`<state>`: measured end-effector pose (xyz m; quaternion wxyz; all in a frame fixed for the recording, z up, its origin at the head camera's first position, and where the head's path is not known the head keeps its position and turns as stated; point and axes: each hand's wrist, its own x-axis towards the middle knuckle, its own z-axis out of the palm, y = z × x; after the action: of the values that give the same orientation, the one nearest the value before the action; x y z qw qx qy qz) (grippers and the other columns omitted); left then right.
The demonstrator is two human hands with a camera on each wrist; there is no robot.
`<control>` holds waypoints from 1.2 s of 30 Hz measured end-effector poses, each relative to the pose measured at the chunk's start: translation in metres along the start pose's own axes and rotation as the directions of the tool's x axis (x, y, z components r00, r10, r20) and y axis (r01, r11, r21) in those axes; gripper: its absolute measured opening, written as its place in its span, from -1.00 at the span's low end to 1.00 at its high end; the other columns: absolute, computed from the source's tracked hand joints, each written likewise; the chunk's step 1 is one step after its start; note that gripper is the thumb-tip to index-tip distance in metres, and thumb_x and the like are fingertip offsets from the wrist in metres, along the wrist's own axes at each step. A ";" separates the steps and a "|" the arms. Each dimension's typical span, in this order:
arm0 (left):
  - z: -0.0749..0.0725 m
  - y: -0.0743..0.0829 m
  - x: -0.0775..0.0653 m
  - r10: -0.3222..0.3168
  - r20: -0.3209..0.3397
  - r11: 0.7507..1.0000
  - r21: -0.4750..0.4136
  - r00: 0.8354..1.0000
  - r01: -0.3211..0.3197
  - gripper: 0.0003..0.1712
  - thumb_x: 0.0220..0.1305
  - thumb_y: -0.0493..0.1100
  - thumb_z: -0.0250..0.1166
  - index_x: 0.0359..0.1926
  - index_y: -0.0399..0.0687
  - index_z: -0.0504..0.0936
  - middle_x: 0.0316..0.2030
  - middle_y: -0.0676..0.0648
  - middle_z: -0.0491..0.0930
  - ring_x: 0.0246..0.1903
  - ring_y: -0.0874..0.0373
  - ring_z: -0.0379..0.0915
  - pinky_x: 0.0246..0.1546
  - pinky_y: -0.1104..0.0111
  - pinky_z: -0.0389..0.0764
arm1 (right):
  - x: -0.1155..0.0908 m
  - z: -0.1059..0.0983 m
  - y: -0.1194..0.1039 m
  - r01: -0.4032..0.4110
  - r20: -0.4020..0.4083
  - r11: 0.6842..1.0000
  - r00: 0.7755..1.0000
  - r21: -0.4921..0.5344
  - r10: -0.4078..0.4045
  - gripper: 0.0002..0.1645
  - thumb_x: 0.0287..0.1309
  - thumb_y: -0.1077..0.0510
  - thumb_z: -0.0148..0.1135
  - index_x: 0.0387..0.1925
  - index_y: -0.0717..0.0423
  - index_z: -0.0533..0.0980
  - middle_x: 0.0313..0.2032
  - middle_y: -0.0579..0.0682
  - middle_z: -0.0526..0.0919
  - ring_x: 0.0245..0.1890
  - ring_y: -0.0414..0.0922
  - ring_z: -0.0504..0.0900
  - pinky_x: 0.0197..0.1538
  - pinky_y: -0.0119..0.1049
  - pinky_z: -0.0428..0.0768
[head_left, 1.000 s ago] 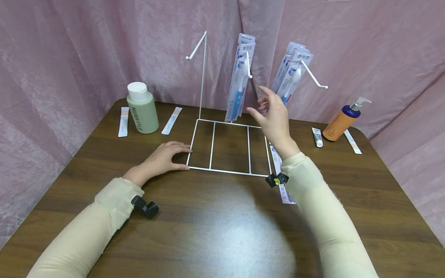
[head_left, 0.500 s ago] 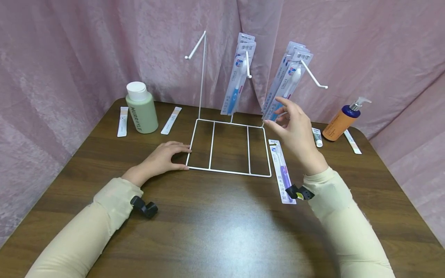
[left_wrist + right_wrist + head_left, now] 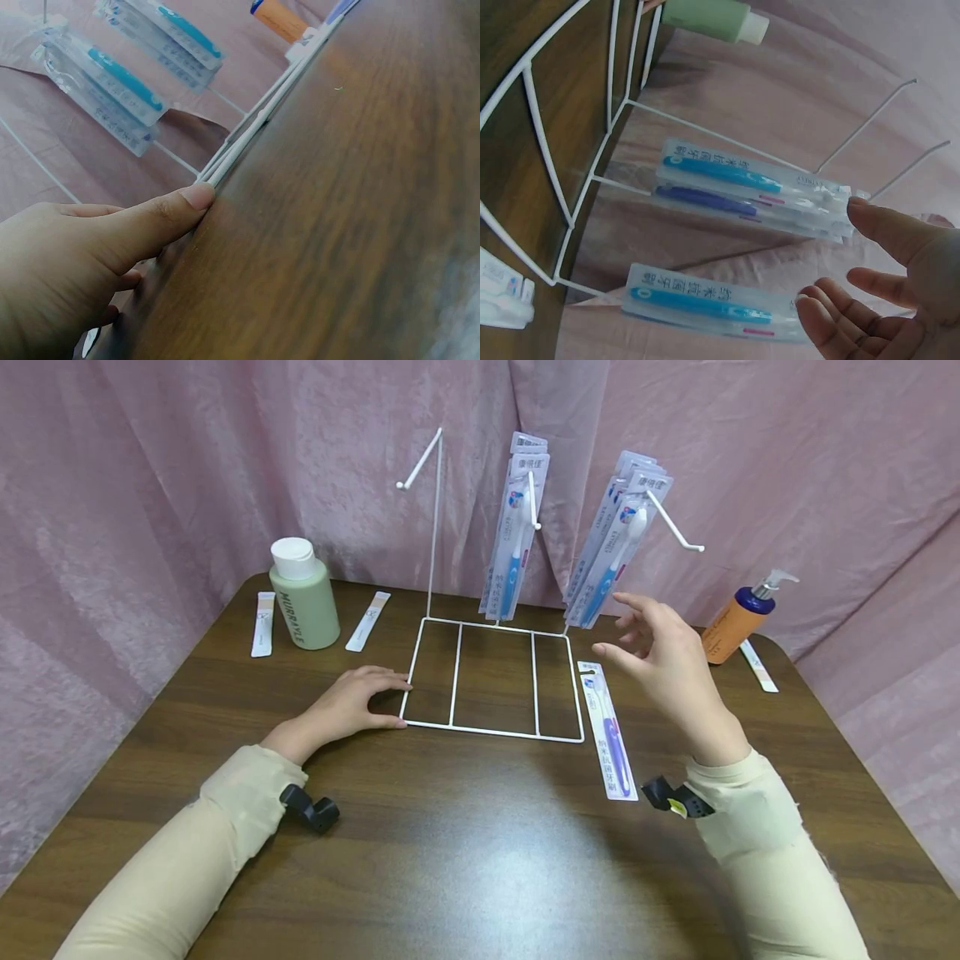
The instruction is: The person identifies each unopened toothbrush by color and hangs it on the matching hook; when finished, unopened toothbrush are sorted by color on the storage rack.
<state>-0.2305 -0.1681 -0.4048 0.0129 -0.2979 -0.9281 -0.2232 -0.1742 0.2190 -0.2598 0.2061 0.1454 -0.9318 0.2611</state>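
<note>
A white wire display rack stands on the table. My left hand rests at its front left corner, the thumb touching the base wire. Packaged toothbrushes hang on the middle hook, and more toothbrush packs on the right hook; the left hook is bare. My right hand is held in the air just right of the right-hook packs, fingers loosely bent, holding nothing. Below it, a packaged purple toothbrush lies beside the rack.
A green bottle with a white cap stands at left between two flat white sachets. An orange pump bottle stands back right, with another sachet beside it. Pink curtain hangs behind the table.
My right hand has moved right and down, away from the middle hook and past the right-hook packs. The hanging packs swung slightly. My left hand has stayed at the rack corner.
</note>
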 end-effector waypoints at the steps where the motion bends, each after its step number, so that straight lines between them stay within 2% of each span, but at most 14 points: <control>1: 0.000 0.000 0.000 0.002 -0.001 1.000 -0.001 1.000 -0.002 -0.31 0.00 0.10 0.47 0.16 -0.03 0.57 0.28 -0.08 0.47 0.32 -0.15 0.26 0.32 -0.15 0.18 | -0.002 -0.001 0.001 -0.005 0.013 1.000 1.000 -0.006 0.005 -0.28 0.06 0.10 0.42 0.26 0.11 0.39 -0.16 0.18 0.63 -0.22 0.05 0.64 -0.17 -0.09 0.53; 8: 0.001 -0.001 0.000 0.003 -0.007 1.000 -0.003 1.000 -0.003 -0.32 0.01 0.10 0.47 0.16 -0.03 0.57 0.27 -0.08 0.47 0.31 -0.14 0.26 0.32 -0.14 0.18 | -0.017 -0.004 0.014 -0.017 0.090 0.999 0.996 -0.044 0.020 -0.29 0.08 0.09 0.41 0.26 0.11 0.38 -0.16 0.16 0.63 -0.21 0.05 0.64 -0.15 -0.08 0.49; 12: 0.000 0.000 0.000 0.000 -0.003 1.000 -0.007 1.000 0.000 -0.32 0.01 0.10 0.47 0.16 -0.04 0.57 0.27 -0.08 0.47 0.31 -0.15 0.26 0.32 -0.14 0.19 | -0.022 -0.001 0.022 -0.021 0.132 0.999 0.991 -0.037 0.026 -0.30 0.07 0.10 0.41 0.25 0.14 0.39 -0.18 0.19 0.63 -0.21 0.08 0.65 -0.12 -0.02 0.53; 18: 0.000 0.001 -0.001 -0.001 -0.005 1.000 -0.007 1.000 0.001 -0.32 0.01 0.09 0.47 0.16 -0.04 0.57 0.28 -0.08 0.47 0.31 -0.15 0.26 0.32 -0.14 0.19 | -0.032 0.008 0.037 -0.059 0.208 0.998 0.976 -0.026 0.063 -0.31 0.11 0.09 0.38 0.24 0.18 0.38 -0.14 0.22 0.61 -0.18 0.09 0.64 -0.13 -0.01 0.56; 25: 0.000 0.002 -0.001 0.004 -0.005 1.000 -0.009 1.000 -0.004 -0.32 0.01 0.09 0.47 0.16 -0.04 0.57 0.27 -0.08 0.47 0.31 -0.15 0.26 0.31 -0.15 0.19 | -0.041 0.021 0.054 -0.103 0.255 0.993 0.960 -0.051 0.112 -0.30 0.10 0.07 0.38 0.24 0.20 0.38 -0.15 0.22 0.61 -0.19 0.08 0.63 -0.17 -0.07 0.56; 28: 0.000 0.001 0.000 0.002 -0.002 1.000 -0.007 1.000 -0.002 -0.32 0.01 0.10 0.47 0.16 -0.03 0.57 0.28 -0.08 0.47 0.31 -0.14 0.26 0.32 -0.15 0.18 | -0.044 0.025 0.060 -0.125 0.275 0.991 0.952 -0.058 0.136 -0.29 0.10 0.06 0.38 0.24 0.22 0.38 -0.15 0.24 0.62 -0.19 0.09 0.63 -0.19 -0.09 0.56; 36: 0.001 0.000 0.001 0.011 -0.014 1.000 -0.002 1.000 -0.011 -0.32 0.01 0.10 0.47 0.16 -0.03 0.57 0.27 -0.07 0.47 0.31 -0.14 0.28 0.31 -0.15 0.19 | -0.050 0.039 0.078 -0.170 0.367 0.983 0.912 -0.070 0.184 -0.27 0.10 0.04 0.38 0.24 0.26 0.37 -0.17 0.23 0.63 -0.24 0.03 0.60 -0.22 -0.18 0.52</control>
<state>-0.2311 -0.1675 -0.4061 0.0204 -0.3016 -0.9260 -0.2263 -0.1717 0.2705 -0.3464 0.0040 0.1033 -0.9678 0.2294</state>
